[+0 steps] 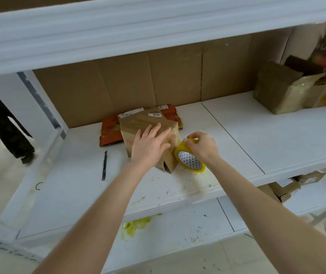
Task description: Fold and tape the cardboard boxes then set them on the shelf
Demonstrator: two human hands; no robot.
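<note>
1. The cardboard box point(138, 124) lies near the back edge of the shelf point(276, 139). Its top is glossy with tape and its near end looks open, so taping seems part done.
2. The left hand point(148, 147) presses it with fingers spread flat.
3. The right hand point(203, 147) grips the translucent yellow tape roll point(189, 161), which touches the box's right side.
4. Crumpled brown boxes point(276, 89) sit at the shelf's right end.

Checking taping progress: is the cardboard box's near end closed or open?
Partly open: the cardboard box shows a dark gap between its near-end flaps.
</note>
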